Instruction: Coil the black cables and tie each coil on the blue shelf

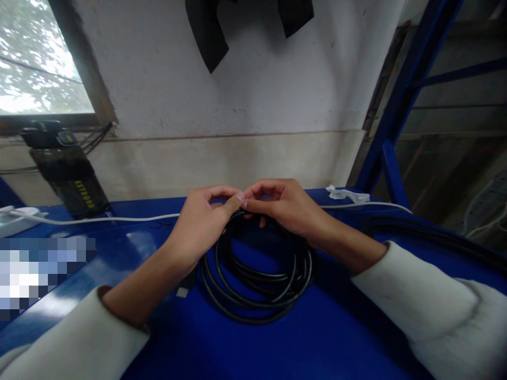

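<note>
A coil of black cable (pixel 253 316) lies in several loops on the blue table (pixel 245 351). At the coil's far side, my left hand (pixel 208 219) is closed, its thumb pressed against the forefinger over the loops. My right hand (pixel 283 203) meets it there, also closed, with some fingertips showing below the cable inside the coil. Thumbs and forefingers of both hands nearly touch; anything small pinched between them is hidden. A dark piece with a pale square end (pixel 182 292) sticks out beside the coil, below my left wrist.
A dark bottle (pixel 71 177) stands at the back left. A white cord (pixel 130 218) runs along the table's rear, near a crumpled white scrap (pixel 347 195). More black cable (pixel 431 237) lies at right. Beyond are a wall (pixel 237 100) and blue frame (pixel 404 105).
</note>
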Demonstrator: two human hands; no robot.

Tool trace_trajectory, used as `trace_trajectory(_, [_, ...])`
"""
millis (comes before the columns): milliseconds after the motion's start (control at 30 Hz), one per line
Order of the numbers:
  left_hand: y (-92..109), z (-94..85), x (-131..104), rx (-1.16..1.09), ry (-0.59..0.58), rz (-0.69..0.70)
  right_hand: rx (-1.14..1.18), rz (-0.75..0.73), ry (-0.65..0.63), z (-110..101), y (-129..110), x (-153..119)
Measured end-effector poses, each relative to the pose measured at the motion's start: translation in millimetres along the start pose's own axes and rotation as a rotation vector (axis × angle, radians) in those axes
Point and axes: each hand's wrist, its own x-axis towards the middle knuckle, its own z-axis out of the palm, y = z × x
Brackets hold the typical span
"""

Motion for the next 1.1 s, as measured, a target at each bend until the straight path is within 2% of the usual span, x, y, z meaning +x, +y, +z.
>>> trace_trajectory(367, [3, 1.5, 1, -0.152, 0.013, 0.030, 0.057, 0.072, 0.005, 0, 1, 0])
trace_trajectory(567, [2, 0.9, 1, -0.098, 0.014, 0.053, 0.075, 0.132, -0.061, -1, 0, 0])
trace_trajectory(1100, [1, 1.3, 2, -0.069, 0.043, 0.052, 0.161, 0.268, -0.016, 1, -11, -4])
